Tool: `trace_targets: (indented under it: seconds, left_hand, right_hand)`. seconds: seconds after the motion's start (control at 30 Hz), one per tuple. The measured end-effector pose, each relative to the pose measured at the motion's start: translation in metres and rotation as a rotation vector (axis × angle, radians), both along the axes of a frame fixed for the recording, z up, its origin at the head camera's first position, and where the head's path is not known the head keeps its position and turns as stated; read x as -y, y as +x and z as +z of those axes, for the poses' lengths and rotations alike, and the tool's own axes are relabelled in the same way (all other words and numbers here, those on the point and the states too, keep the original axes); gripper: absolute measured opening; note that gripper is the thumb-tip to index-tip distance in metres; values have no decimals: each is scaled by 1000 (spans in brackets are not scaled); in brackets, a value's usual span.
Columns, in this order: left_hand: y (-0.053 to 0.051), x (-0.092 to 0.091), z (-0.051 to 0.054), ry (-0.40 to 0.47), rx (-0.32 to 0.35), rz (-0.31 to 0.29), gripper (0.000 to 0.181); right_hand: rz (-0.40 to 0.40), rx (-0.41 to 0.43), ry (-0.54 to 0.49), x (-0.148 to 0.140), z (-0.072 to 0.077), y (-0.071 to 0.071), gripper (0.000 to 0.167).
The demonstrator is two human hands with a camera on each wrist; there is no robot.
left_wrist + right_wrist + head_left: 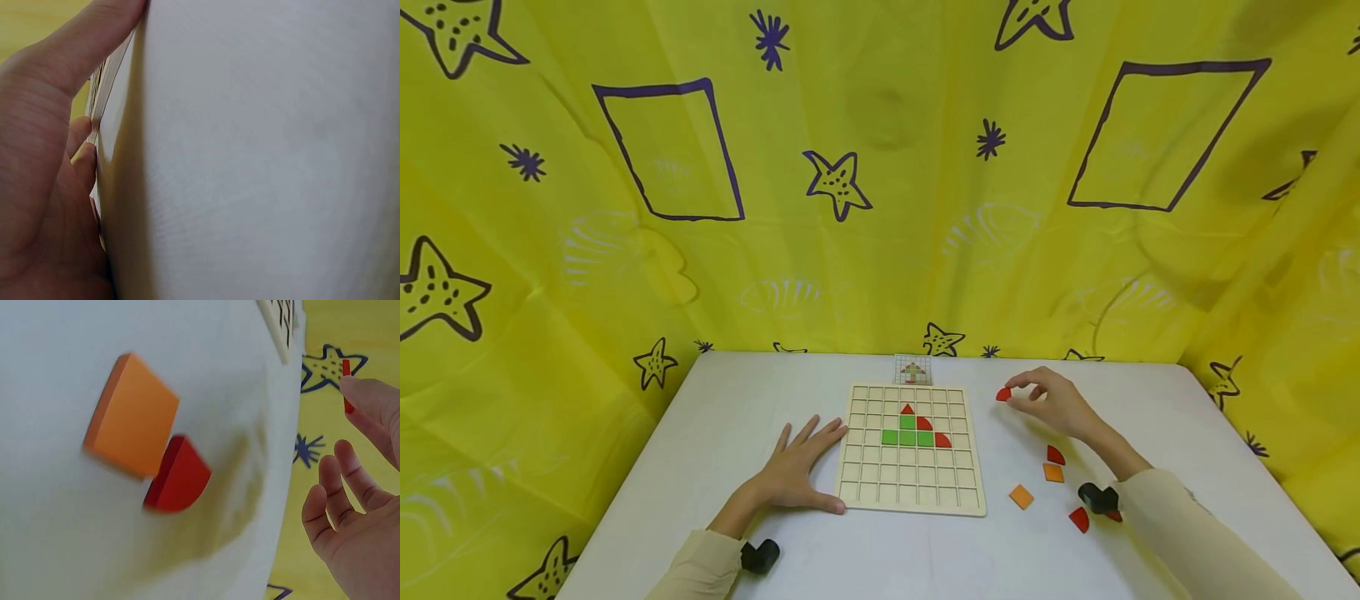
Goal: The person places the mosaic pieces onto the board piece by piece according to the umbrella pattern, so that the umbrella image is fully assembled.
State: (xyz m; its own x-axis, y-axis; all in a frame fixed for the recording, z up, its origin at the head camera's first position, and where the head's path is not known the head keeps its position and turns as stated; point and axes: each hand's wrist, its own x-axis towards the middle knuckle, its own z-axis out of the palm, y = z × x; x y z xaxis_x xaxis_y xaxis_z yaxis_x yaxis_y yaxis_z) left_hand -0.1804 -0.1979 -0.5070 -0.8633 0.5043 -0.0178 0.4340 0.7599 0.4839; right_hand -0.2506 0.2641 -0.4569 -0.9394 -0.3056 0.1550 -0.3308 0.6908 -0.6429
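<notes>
My right hand pinches a red quarter-round piece between thumb and fingertips, above the table right of the board's top corner; the right wrist view shows this red piece edge-on. The left hand lies with fingers spread, thumb and fingertips touching the left edge of the wooden grid board. In the left wrist view the hand is beside the board's edge. On the board are a red triangle, several green squares and two red quarter-rounds.
A small pattern card stands behind the board. Right of the board lie orange squares and red quarter-rounds, with another red piece partly hidden by the right wrist's black camera. A yellow curtain surrounds the white table.
</notes>
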Motion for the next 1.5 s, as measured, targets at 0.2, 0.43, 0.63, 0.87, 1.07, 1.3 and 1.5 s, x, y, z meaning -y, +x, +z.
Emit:
trace_targets:
  seconds: [0.2,0.43,0.63,0.87,1.07,1.3,1.5]
  left_hand:
    - [0,-1,1,15,4,-4,118]
    - [0,0,1,7,4,-4,118]
    - [-1,0,-1,0,10,1,118]
    - [-1,0,-1,-2,13,10,118]
    - [0,0,0,0,11,7,118]
    - [0,-1,0,-2,6,5,117]
    - [0,-1,1,-8,6,8,117]
  right_hand:
    - [34,-22,-7,22,6,-1,24]
    - [75,-23,-32,52,9,-3,24]
    - [113,-29,-62,79,8,-5,23]
    - [132,16,-105,108,4,-4,23]
    - [140,64,-151,131,-4,-1,21]
    - [124,92,-177,149,-13,2,15]
    - [138,24,-165,160,-23,3,17]
